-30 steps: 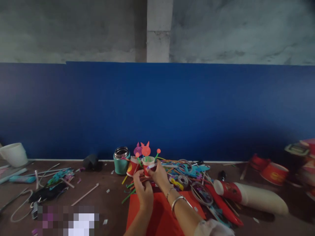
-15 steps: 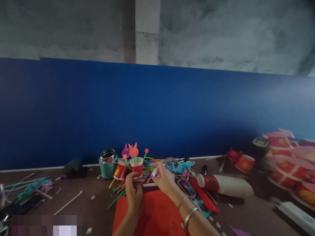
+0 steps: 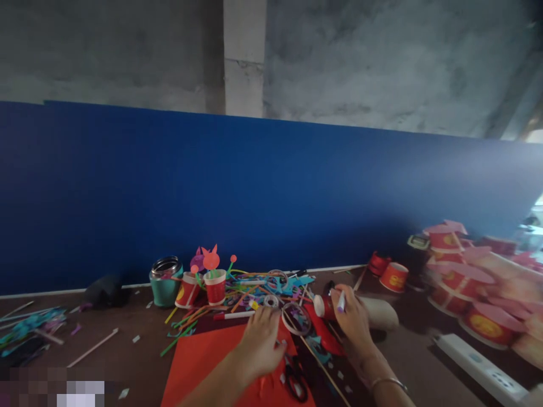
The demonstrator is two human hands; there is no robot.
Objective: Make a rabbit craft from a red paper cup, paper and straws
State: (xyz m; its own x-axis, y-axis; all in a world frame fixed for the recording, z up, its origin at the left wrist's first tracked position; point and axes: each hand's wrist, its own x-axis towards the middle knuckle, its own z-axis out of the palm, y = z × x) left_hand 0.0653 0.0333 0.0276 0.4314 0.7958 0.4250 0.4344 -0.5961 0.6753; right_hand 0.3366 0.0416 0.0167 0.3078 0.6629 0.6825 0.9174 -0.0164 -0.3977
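My right hand (image 3: 354, 322) is closed around a white marker with a purple end (image 3: 341, 302), in front of a lying stack of red and white paper cups (image 3: 382, 314). My left hand (image 3: 263, 339) is over the red paper (image 3: 203, 353), palm down, thumb apart from the fingers, with nothing visible in it. Just beyond its fingertips is a small tape roll (image 3: 271, 301). Black-handled scissors (image 3: 294, 377) lie on the paper, right of the left wrist. A red-capped white marker (image 3: 235, 315) rests at the paper's far edge.
Behind the hands lies a heap of coloured pipe cleaners and scraps (image 3: 248, 289). A red cup with paper figures (image 3: 215, 287) and a teal metal jar (image 3: 166, 287) stand at left. Red cup drums (image 3: 460, 285) and a white power strip (image 3: 481, 362) occupy the right. A blue panel (image 3: 271, 192) closes off the back.
My right hand has carried the purple-ended marker rightward to the cup stack. My left hand has moved right and nearer over the paper, uncovering the red-capped marker. The view has turned right.
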